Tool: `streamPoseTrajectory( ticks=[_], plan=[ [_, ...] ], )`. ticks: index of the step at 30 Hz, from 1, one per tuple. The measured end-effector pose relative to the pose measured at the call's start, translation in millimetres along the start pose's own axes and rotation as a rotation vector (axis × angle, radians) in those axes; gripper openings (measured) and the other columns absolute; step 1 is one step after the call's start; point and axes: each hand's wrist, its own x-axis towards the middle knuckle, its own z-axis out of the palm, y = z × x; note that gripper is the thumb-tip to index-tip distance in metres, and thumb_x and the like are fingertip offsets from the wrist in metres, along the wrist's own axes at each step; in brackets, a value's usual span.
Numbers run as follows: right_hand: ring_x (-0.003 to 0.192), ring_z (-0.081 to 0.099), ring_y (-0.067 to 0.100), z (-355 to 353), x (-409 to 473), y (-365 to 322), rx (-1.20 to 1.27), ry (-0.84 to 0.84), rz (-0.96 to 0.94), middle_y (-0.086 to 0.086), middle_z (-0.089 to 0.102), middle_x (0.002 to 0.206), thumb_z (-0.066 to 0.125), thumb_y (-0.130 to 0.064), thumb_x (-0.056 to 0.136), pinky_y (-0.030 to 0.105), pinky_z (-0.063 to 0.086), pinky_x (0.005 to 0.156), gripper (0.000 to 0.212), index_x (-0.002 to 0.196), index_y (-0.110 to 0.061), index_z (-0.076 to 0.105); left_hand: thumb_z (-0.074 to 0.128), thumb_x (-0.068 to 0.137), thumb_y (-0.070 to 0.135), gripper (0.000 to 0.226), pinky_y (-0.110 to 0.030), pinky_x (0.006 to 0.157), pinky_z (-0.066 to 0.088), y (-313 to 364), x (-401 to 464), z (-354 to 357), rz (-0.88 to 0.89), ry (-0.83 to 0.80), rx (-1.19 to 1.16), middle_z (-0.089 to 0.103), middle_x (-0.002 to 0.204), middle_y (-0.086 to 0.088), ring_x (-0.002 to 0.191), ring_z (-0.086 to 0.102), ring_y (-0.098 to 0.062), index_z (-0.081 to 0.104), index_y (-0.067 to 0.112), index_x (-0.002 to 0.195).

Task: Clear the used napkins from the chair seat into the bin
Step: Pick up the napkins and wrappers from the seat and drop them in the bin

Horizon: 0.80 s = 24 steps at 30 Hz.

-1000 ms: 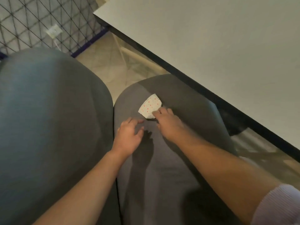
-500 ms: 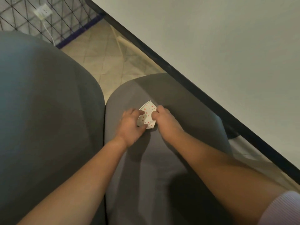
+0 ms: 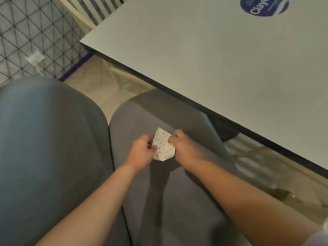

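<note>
A white napkin with orange dots (image 3: 164, 144) is held just above the grey chair seat (image 3: 177, 201). My left hand (image 3: 142, 151) pinches its left edge with curled fingers. My right hand (image 3: 184, 148) grips its right edge the same way. The napkin is crumpled between both hands, and its lower corner hangs free. No bin is in view.
A second grey seat (image 3: 49, 148) sits close on the left. A white table with a dark edge (image 3: 221, 71) overhangs the right side, with a blue label (image 3: 262, 5) at its far end. A wire grid fence (image 3: 32, 38) and tiled floor (image 3: 99, 80) lie beyond.
Both hands have closed on the napkin and lifted it off the seat, drawing it nearer to me. A second ago only my right hand touched it.
</note>
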Motion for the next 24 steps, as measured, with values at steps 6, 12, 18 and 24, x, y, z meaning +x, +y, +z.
streamPoseTrajectory(
  ticks=[6, 12, 18, 24],
  plan=[
    [0.118, 0.044, 0.027, -19, -89, 31, -0.055, 0.142, 0.179, 0.008, 0.041, 0.126, 0.045, 0.000, 0.087, 0.039, 0.047, 0.087, 0.039, 0.124, -0.012, 0.050, 0.058, 0.083, -0.001, 0.026, -0.016, 0.064, 0.037, 43, -49, 28, 0.184, -0.137, 0.066, 0.057, 0.090, -0.001, 0.078, 0.051, -0.017, 0.063, 0.009, 0.106],
    [0.122, 0.047, 0.025, -30, -181, 82, -0.015, 0.235, 0.387, 0.004, 0.040, 0.139, 0.047, 0.002, 0.087, 0.038, 0.047, 0.095, 0.050, 0.134, -0.018, 0.044, 0.058, 0.086, 0.006, 0.023, -0.020, 0.067, 0.040, 97, -80, 72, 0.279, -0.270, 0.143, 0.057, 0.085, 0.004, 0.075, 0.051, -0.011, 0.062, 0.014, 0.107],
    [0.125, 0.048, 0.030, -30, -265, 140, 0.087, 0.298, 0.487, 0.010, 0.045, 0.138, 0.044, -0.006, 0.090, 0.038, 0.044, 0.098, 0.046, 0.135, -0.013, 0.044, 0.059, 0.086, 0.008, 0.017, -0.009, 0.059, 0.041, 152, -117, 134, 0.449, -0.418, 0.207, 0.058, 0.090, 0.004, 0.078, 0.053, -0.009, 0.062, 0.014, 0.102],
    [0.117, 0.054, 0.025, -31, -345, 186, 0.257, 0.412, 0.552, 0.006, 0.052, 0.132, 0.048, -0.034, 0.096, 0.036, 0.044, 0.091, 0.045, 0.136, -0.015, 0.041, 0.062, 0.086, 0.012, 0.012, -0.015, 0.066, 0.043, 207, -175, 210, 0.598, -0.571, 0.207, 0.058, 0.090, 0.007, 0.082, 0.056, -0.008, 0.063, 0.019, 0.095]
  ],
)
